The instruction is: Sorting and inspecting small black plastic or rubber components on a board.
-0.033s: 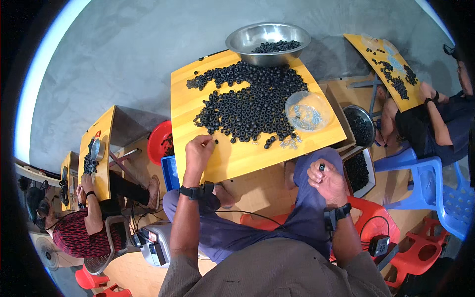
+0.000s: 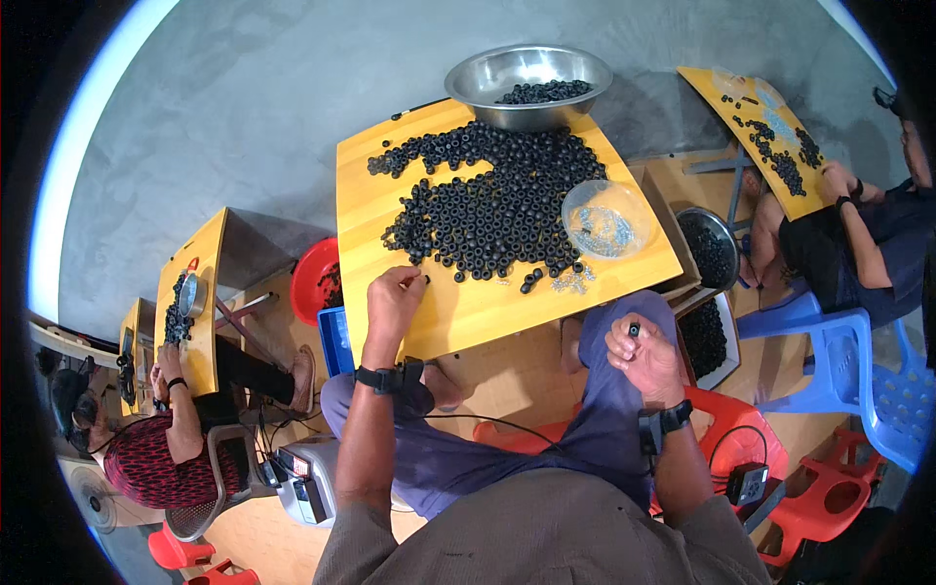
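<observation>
My left hand point(image 2: 393, 300) rests at the near left of the yellow table point(image 2: 366, 234). Its thumb and fingers are pinched at a small black ring-shaped piece point(image 2: 427, 280). Over my right thigh, my right hand point(image 2: 645, 361) is closed around a small dark cylindrical piece point(image 2: 634, 330), whose end shows between the fingers. A wide spread of black ring-shaped pieces point(image 2: 478, 219) covers much of the table. On its right side, a clear plastic tub point(image 2: 643, 210) holds small silvery parts, and a few more silvery bits point(image 2: 575, 280) lie loose in front of it.
A steel basin point(image 2: 463, 93) of black pieces stands at the table's far edge. Right of the table are another basin point(image 2: 726, 229) and a white box point(image 2: 726, 366) of black pieces. A red basin point(image 2: 304, 288) and blue crate point(image 2: 336, 341) sit left. Other people work at both sides.
My left hand has shifted slightly right, so its fingertips now meet the black piece that lay just beside them. My right hand looks unchanged.
</observation>
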`<state>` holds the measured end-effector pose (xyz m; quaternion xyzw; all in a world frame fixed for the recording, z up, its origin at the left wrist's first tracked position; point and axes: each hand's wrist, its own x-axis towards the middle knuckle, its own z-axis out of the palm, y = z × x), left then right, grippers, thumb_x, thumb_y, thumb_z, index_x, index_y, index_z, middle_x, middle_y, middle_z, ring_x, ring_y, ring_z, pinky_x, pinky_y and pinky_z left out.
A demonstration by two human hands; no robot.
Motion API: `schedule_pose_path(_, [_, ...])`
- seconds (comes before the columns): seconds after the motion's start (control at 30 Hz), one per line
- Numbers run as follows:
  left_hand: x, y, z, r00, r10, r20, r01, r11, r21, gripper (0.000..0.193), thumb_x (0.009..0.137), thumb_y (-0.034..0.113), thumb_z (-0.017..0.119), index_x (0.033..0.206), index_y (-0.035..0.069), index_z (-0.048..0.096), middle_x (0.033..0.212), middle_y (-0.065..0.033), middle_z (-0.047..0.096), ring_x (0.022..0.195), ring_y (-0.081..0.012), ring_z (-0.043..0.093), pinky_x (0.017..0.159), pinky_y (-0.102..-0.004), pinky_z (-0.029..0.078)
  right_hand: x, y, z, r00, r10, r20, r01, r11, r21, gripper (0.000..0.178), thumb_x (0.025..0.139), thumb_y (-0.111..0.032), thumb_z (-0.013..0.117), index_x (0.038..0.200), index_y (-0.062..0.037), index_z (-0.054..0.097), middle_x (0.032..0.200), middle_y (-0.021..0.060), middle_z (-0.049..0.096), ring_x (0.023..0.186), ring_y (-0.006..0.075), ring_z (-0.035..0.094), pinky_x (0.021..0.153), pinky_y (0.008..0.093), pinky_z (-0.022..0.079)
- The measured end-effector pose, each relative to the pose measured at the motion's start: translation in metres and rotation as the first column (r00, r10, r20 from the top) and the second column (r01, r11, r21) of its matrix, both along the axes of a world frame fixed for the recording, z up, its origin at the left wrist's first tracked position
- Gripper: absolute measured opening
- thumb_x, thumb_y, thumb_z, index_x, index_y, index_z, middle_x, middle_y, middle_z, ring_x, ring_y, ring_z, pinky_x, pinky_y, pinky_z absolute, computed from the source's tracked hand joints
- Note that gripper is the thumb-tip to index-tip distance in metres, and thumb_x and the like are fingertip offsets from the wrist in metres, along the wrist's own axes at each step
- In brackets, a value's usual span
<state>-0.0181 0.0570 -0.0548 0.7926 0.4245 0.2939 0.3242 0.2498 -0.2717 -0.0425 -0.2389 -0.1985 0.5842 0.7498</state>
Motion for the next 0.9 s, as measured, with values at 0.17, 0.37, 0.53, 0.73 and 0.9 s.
schedule_pose_path(0.17, [0.023, -0.012, 0.010, 0.969, 0.016, -0.246, 0.038, 0.976, 0.214, 0.019, 0.081, 0.017, 0.070, 0.088, 0.001, 0.076, 0.085, -0.0239, 0.071, 0.076, -0.0393, 0.070, 0.070, -0.0437, 0.057, 0.001, -0.006, 0.003, 1.000, -0.017, 0.014, 0.017, 0.999, -0.032, 0.032, 0.098, -0.033, 0.066, 0.096, -0.0025, 0.058, 0.080, -0.0003, 0.047, 0.072, 0.0105, 0.044, 0.061, 0.0258, 0.038])
schedule_pose_path(0.37, [0.012, -0.006, -0.003, 0.961, 0.054, -0.271, 0.044, 0.939, 0.342, 0.012, 0.079, 0.011, 0.067, 0.082, 0.002, 0.074, 0.079, -0.0231, 0.069, 0.073, -0.0388, 0.070, 0.068, -0.0452, 0.056, -0.004, 0.001, 0.003, 0.999, 0.013, 0.030, -0.012, 1.000, -0.017, 0.031, 0.098, -0.032, 0.064, 0.093, -0.0025, 0.057, 0.078, -0.0003, 0.045, 0.074, 0.0112, 0.043, 0.061, 0.0260, 0.037])
schedule_pose_path(0.53, [0.012, -0.059, 0.015, 0.997, -0.045, 0.065, 0.052, 0.992, -0.114, 0.008, 0.085, 0.003, 0.071, 0.092, 0.002, 0.073, 0.077, -0.0080, 0.071, 0.066, -0.0182, 0.067, 0.062, -0.0317, 0.054, -0.019, 0.005, 0.000, 0.999, -0.002, -0.050, 0.000, 0.999, -0.037, 0.025, 0.101, -0.027, 0.061, 0.101, -0.0026, 0.061, 0.084, 0.0000, 0.053, 0.076, 0.0105, 0.048, 0.065, 0.0257, 0.041])
schedule_pose_path(0.73, [0.025, -0.153, 0.060, 0.849, -0.216, 0.481, 0.454, 0.763, -0.459, 0.013, 0.088, -0.001, 0.075, 0.099, 0.004, 0.073, 0.084, 0.0041, 0.064, 0.070, -0.0042, 0.056, 0.064, -0.0210, 0.048, -0.064, 0.011, -0.005, 0.984, 0.143, -0.102, -0.156, 0.980, -0.127, 0.030, 0.100, -0.025, 0.064, 0.120, -0.0033, 0.066, 0.114, 0.0058, 0.068, 0.090, 0.0113, 0.059, 0.074, 0.0257, 0.049])
schedule_pose_path(0.9, [0.017, -0.169, 0.079, 0.854, -0.364, 0.372, 0.462, 0.858, -0.223, 0.014, 0.083, -0.001, 0.079, 0.096, 0.002, 0.073, 0.084, -0.0018, 0.064, 0.070, -0.0080, 0.059, 0.064, -0.0226, 0.049, -0.090, 0.020, 0.011, 0.983, 0.169, -0.065, -0.177, 0.974, -0.139, 0.033, 0.101, -0.027, 0.064, 0.124, -0.0036, 0.066, 0.122, 0.0060, 0.067, 0.102, 0.0126, 0.062, 0.079, 0.0287, 0.052])
